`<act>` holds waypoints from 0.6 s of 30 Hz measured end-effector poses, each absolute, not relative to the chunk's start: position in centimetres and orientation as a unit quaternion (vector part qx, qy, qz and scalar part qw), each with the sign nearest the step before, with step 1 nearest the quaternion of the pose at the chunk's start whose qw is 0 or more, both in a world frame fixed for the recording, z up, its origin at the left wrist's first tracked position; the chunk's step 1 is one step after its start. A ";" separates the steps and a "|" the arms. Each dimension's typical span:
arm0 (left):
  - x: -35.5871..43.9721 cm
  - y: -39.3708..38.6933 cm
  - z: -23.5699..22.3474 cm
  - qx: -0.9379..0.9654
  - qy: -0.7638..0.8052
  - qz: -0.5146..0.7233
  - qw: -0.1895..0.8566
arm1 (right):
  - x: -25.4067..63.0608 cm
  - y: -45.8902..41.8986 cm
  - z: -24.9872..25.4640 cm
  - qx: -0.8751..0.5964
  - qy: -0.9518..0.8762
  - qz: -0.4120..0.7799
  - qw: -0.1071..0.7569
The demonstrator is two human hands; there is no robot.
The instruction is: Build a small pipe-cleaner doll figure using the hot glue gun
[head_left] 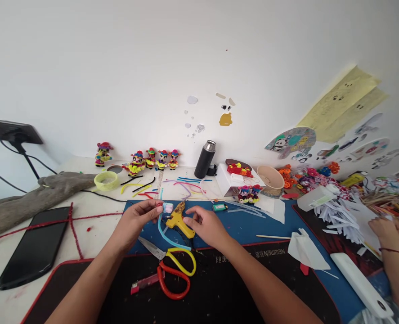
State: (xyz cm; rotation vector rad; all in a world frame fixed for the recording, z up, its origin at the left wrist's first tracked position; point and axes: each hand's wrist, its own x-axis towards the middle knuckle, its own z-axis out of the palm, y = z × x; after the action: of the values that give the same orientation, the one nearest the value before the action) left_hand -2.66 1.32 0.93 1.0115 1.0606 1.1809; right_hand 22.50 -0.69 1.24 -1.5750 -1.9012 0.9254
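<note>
My left hand [136, 220] pinches a small fuzzy piece [167, 207] in light blue, white and pink, with red beside the fingertips. A light blue pipe cleaner [162, 229] runs past these fingertips and curves down to the right; I cannot tell whether it is joined to the piece. Close by, a yellow glue gun [181, 223] lies with its stained nozzle pointing up. My right hand [206, 225] hovers at its right side, index finger and thumb apart and nothing visible between them. Scissors [172, 266] with one yellow and one red handle lie below.
Finished pipe-cleaner figures [137, 163] line the wall, with loose pipe cleaners [138, 186] in front. A black flask [205, 159] stands near a white box [228, 180]. At left lie a phone [33, 247] and red yarn [71, 225]. Another person's hand [386, 231] is at right.
</note>
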 end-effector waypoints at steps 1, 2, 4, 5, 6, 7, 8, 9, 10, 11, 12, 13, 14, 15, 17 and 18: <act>-2.6 1.3 0.9 0.433 0.457 0.504 0.591 | 22.5 -1.0 1.3 -0.586 -0.709 0.323 0.224; -2.6 1.3 0.9 0.432 0.458 0.501 0.594 | 22.5 -1.3 1.4 -0.591 -0.719 0.308 0.200; -2.5 1.3 0.9 0.431 0.457 0.498 0.598 | 22.3 -1.6 1.3 -0.595 -0.736 0.280 0.161; -2.5 1.3 0.9 0.432 0.456 0.496 0.599 | 22.2 -1.7 1.2 -0.595 -0.743 0.270 0.146; -2.5 1.3 0.8 0.433 0.455 0.496 0.600 | 22.1 -1.8 1.0 -0.596 -0.747 0.261 0.134; -2.5 1.3 0.8 0.433 0.454 0.495 0.602 | 21.9 -1.8 0.8 -0.599 -0.749 0.254 0.125; -2.5 1.3 0.8 0.433 0.453 0.494 0.603 | 21.8 -1.8 0.6 -0.601 -0.750 0.250 0.116; -2.5 1.3 0.7 0.433 0.453 0.492 0.605 | 21.7 -1.8 0.4 -0.604 -0.750 0.246 0.110; -2.6 1.3 0.7 0.433 0.452 0.491 0.606 | 21.6 -1.8 0.2 -0.606 -0.750 0.243 0.105; -2.6 1.3 0.7 0.434 0.452 0.490 0.606 | 21.4 -1.7 0.2 -0.608 -0.750 0.240 0.100; -2.6 1.2 0.7 0.434 0.453 0.489 0.606 | 21.3 -1.7 0.1 -0.609 -0.751 0.237 0.097; -2.6 1.2 0.7 0.434 0.454 0.488 0.606 | 21.2 -1.6 0.1 -0.609 -0.751 0.236 0.094; -2.6 1.2 0.7 0.435 0.455 0.488 0.605 | 21.1 -1.6 0.1 -0.610 -0.751 0.235 0.092; -2.7 1.2 0.8 0.435 0.456 0.488 0.604 | 21.0 -1.5 0.1 -0.611 -0.750 0.236 0.092; -2.7 1.2 0.8 0.435 0.456 0.489 0.603 | 20.9 -1.5 -0.1 -0.615 -0.744 0.241 0.106; -2.7 1.2 0.8 0.436 0.455 0.489 0.603 | 20.9 -1.4 -0.2 -0.617 -0.738 0.246 0.120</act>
State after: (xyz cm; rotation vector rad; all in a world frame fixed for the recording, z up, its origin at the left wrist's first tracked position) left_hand -2.67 1.23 0.79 1.0100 1.0542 1.1329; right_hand 20.89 -1.42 -0.23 -1.8025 -2.1562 0.7204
